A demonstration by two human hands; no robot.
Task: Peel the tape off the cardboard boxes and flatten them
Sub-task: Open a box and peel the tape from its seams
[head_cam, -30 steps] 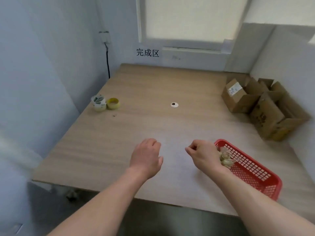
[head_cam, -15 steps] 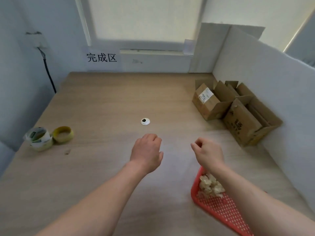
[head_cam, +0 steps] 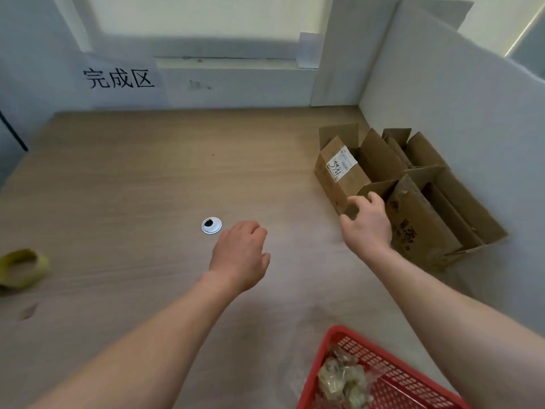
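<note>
A paper sheet (head_cam: 119, 79) stuck to the back wall (head_cam: 236, 87), left of centre, carries three large black handwritten characters: 完成区. On the nearer cardboard box (head_cam: 342, 184), a white label (head_cam: 341, 163) has fine printed lines too small to read and a black handwritten number across it that starts with 33; its last digits are unclear. The second cardboard box (head_cam: 424, 228), just beside it, bears dark printed characters on its side, too blurred to read.
</note>
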